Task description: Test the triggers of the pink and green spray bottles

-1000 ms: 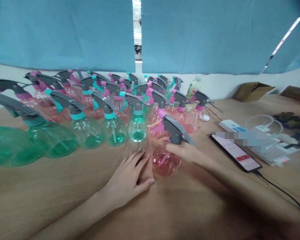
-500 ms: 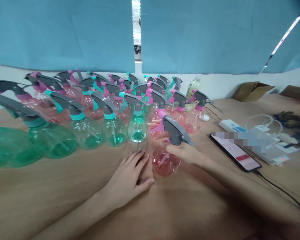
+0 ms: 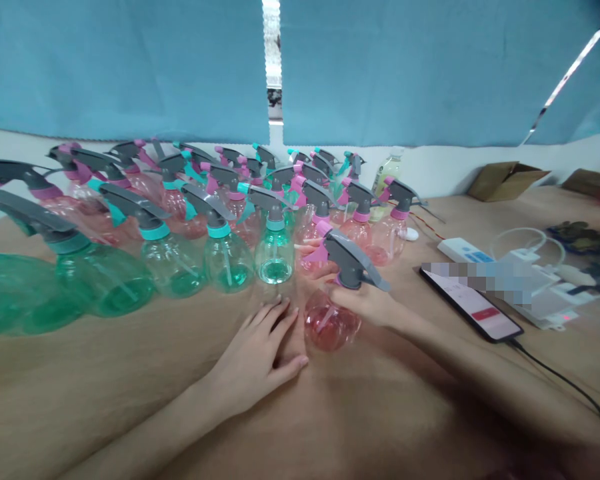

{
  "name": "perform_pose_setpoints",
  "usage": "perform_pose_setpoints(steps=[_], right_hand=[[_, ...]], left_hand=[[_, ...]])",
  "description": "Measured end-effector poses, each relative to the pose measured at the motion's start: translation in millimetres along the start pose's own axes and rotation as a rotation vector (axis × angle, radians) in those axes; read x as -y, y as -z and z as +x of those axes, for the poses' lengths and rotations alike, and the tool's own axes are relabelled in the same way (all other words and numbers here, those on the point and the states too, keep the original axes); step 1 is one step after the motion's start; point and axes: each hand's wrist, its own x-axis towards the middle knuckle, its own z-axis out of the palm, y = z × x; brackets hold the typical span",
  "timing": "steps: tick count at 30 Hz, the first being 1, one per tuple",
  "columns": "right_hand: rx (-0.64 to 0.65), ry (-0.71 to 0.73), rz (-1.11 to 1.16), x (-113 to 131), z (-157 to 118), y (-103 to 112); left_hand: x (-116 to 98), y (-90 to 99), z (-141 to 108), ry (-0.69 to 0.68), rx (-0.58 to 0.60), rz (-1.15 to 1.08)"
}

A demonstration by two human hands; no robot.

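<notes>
A pink spray bottle (image 3: 332,327) with a grey and pink trigger head stands on the wooden table, a little liquid showing in its base. My right hand (image 3: 367,303) is wrapped around its upper body just below the collar; the bottle partly hides the fingers. To its left, my left hand (image 3: 260,347) lies flat on the table with fingers spread, holding nothing. Just beyond those fingertips is a green spray bottle (image 3: 275,257), upright, with a teal collar. Another green spray bottle (image 3: 229,263) stands beside it in the front row.
Several more pink and green spray bottles crowd the back and left, including a pink one (image 3: 387,233). At right lie a phone (image 3: 473,303) on a cable and a white power strip (image 3: 463,253). Farther back are a clear drink bottle (image 3: 391,170) and a brown cardboard box (image 3: 500,183).
</notes>
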Motion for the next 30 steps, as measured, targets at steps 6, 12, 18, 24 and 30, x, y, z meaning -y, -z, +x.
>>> perform_pose_setpoints(steps=[6, 12, 18, 24, 30], right_hand=[[0.004, 0.018, -0.004, -3.9, -1.1, -0.3], [0.007, 0.011, 0.018, -3.9, -0.3, 0.0], [0.012, 0.033, 0.017, -0.7, 0.3, 0.6], [0.010, 0.037, 0.033, -1.3, 0.2, 0.3], [0.036, 0.026, 0.030, -1.4, 1.3, 1.0]], left_hand=[[0.1, 0.0, 0.5, -0.001, -0.010, -0.006], [0.9, -0.9, 0.5, -0.002, 0.003, 0.013], [0.2, -0.2, 0.7, -0.001, 0.005, 0.008], [0.8, -1.4, 0.5, -0.006, 0.013, 0.013], [2.2, -3.5, -0.3, -0.009, -0.003, 0.006]])
